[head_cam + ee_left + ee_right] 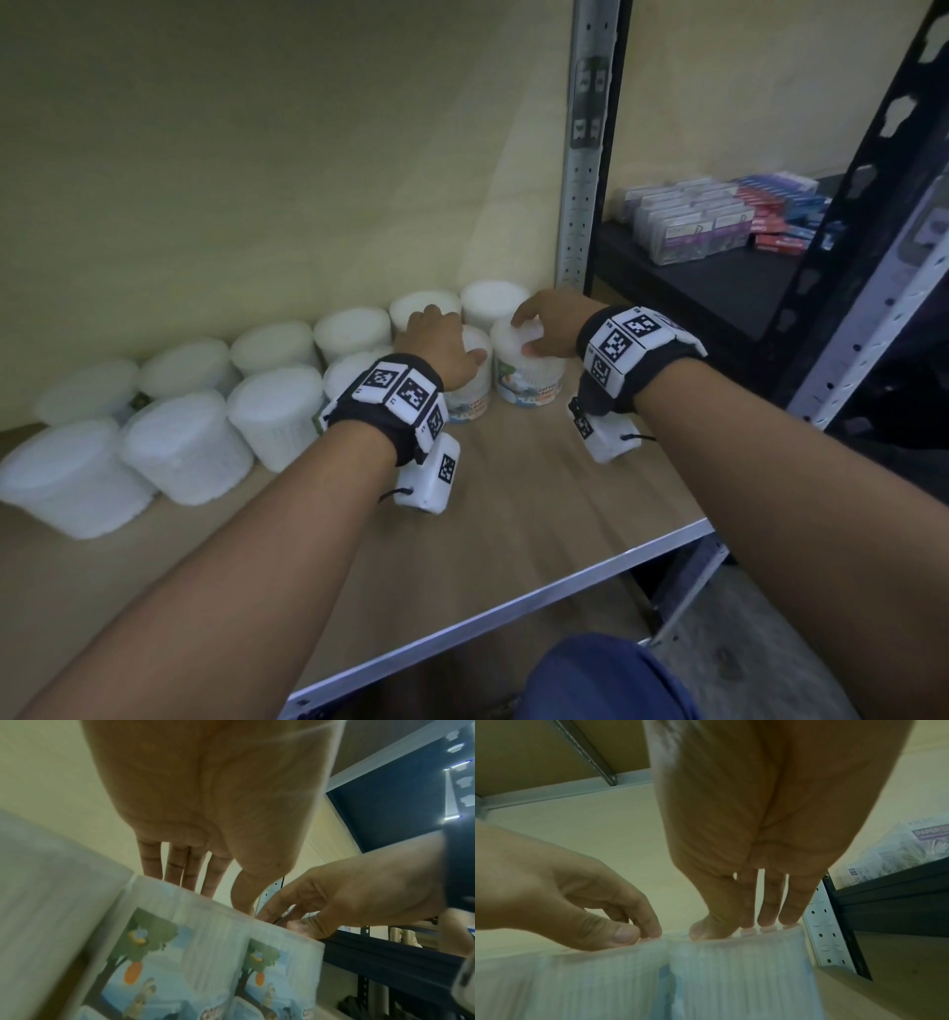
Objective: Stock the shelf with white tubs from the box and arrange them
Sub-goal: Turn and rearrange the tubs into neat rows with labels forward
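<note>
**Two tubs being set at the right end of the front row**

Both hands reach onto the wooden shelf (539,493), each on top of one white tub. The left hand (441,342) lies over the lid of the left tub (470,380), its fingers (177,862) fairly straight across the top and its thumb at the rim nearest the other hand. The right hand (552,321) grasps the right tub (529,370) from above, fingers (770,914) and thumb curled down onto the lid's edge. The two tubs stand upright, touching side by side, printed labels facing the person.

They sit at the right end of the front row, just in front of the back row of tubs (354,331) lined along the wall. More tubs (185,447) fill the front row further left. The box is not in view.

What could go wrong, as I judge it:

- The grips are on the lids only. If a lid is loose, a lift or twist could pull it off rather than move the tub.
- The tubs are packed closely. A push backward could shove the back row against the wall or knock a neighbour out of line.
- The right tub stands near the metal upright (580,205); sliding it further right could catch it there.
- The left hand's flat contact gives little control if the tub tips.
</note>
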